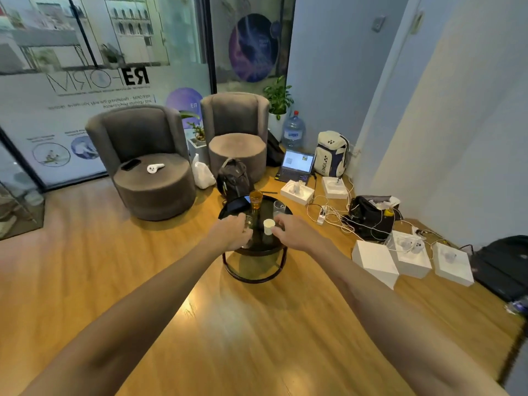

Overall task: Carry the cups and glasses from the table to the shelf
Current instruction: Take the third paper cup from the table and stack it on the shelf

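Both hands reach over the round table (258, 250): left hand (232, 230) wraps a clear glass (248, 222), right hand (292, 231) fingertips touch the upright white cup (269, 226), grip unclear; amber glass (255, 198) stands upright behind

cups (269, 226) on table (257, 248), armchairs (148, 164) behind

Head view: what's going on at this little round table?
A person stands over a small round dark table and reaches down with both hands. The left hand closes around a clear glass. The right hand has its fingers at a small white cup, which stands on the tabletop. An amber glass and another clear glass wait at the far side, beside a phone. No shelf is in view.
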